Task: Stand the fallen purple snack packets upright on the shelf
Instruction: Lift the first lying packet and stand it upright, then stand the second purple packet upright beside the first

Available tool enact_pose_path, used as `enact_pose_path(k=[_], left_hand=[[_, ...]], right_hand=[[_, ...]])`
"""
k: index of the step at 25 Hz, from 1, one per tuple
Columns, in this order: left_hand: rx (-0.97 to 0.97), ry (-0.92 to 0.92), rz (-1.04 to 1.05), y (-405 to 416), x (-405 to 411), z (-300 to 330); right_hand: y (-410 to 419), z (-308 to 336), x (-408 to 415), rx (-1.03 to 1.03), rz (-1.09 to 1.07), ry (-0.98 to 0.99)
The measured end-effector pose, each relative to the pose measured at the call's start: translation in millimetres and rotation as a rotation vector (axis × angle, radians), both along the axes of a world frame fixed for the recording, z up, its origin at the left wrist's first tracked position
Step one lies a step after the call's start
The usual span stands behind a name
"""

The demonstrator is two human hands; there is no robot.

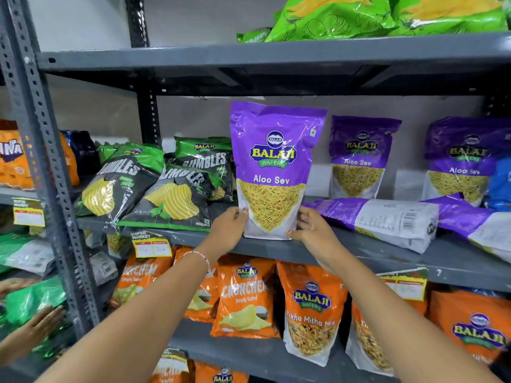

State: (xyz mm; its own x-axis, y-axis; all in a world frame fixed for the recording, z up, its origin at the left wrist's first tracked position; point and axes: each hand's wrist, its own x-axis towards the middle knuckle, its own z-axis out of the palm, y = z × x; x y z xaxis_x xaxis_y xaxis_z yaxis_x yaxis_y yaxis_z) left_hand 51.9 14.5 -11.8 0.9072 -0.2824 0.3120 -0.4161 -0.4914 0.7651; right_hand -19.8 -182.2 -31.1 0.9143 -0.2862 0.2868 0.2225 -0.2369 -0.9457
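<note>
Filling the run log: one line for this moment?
left hand + right hand: holding purple packet upright | shelf front edge | fallen packet remains

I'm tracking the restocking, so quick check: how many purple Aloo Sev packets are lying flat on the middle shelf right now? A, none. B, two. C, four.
B: two purple packets lie on their sides at the right of the shelf, one with its barcode showing and another at the frame edge, while the left hand and right hand hold a third packet upright.
</note>
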Motion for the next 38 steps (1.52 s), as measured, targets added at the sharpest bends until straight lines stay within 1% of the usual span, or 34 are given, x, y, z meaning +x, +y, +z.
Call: enact_pose_path(k=[6,8,9,10,11,12,13,14,15,16,17,18,19,20,21,22,25,27,28,30,32,34,35,36,38], left_hand=[[-0.063,0.007,0.033,0,-10,-9],[-0.164,-0.007,0.115,-2,-13,-11],[-0.281,-0.042,0.161,-3,-20,-10],[-0.430,-0.130,0.169,-4,-31,-11],[-0.558,-0.264,0.126,-5,-47,-9],[-0.630,-0.390,0.047,-9,-65,-7],[-0.647,-0.481,-0.055,-16,-82,-4],[-0.618,-0.518,-0.167,-29,-97,-2],[-0.572,-0.469,-0.278,-44,-109,1],[-0.547,-0.323,-0.355,-66,-119,6],[-0.562,-0.097,-0.392,-88,-125,11],[-0.597,0.175,-0.400,-112,-127,14],[-0.636,0.439,-0.391,-135,-126,17],[-0.651,0.637,-0.363,-157,-123,19],[-0.642,0.760,-0.341,-176,-117,21],[-0.630,0.833,-0.337,-193,-111,23],[-0.682,0.941,-0.393,-234,-102,29],[-0.639,0.932,-0.362,-252,-97,31],[-0.614,0.895,-0.311,-262,-96,29],[-0.594,0.756,-0.194,-274,-92,23],[-0.598,0.583,-0.155,-281,-94,24],[-0.638,0.428,-0.179,-280,-95,30],[-0.655,0.340,-0.217,-277,-94,34],[-0.664,0.242,-0.249,-273,-91,37],[-0.637,0.069,-0.311,-264,-79,42]], right_hand=[[9,-2,-13,0.016,-0.017,0.015],[11,4,-15,0.039,-0.008,0.013],[9,11,-18,0.037,-0.025,0.002],[4,21,-22,0.013,-0.071,-0.022],[-5,32,-27,-0.036,-0.134,-0.072],[-19,45,-34,-0.107,-0.210,-0.130],[-35,61,-43,-0.200,-0.294,-0.176],[-57,75,-52,-0.304,-0.389,-0.184],[-81,88,-58,-0.417,-0.490,-0.149],[-107,98,-65,-0.540,-0.587,-0.066],[-132,103,-68,-0.659,-0.665,0.065],[-156,102,-70,-0.753,-0.698,0.206],[-173,97,-72,-0.813,-0.669,0.328],[-187,89,-71,-0.828,-0.604,0.406],[-195,81,-70,-0.820,-0.551,0.443],[-199,71,-67,-0.812,-0.528,0.448],[-208,62,-65,-0.822,-0.573,0.363],[-208,56,-69,-0.752,-0.601,0.225],[-208,52,-73,-0.716,-0.613,0.156],[-203,43,-78,-0.659,-0.648,0.035],[-198,37,-84,-0.561,-0.715,-0.121],[-190,30,-89,-0.428,-0.730,-0.292],[-187,27,-90,-0.356,-0.701,-0.364],[-184,22,-90,-0.297,-0.658,-0.407],[-180,14,-87,-0.195,-0.586,-0.397]])
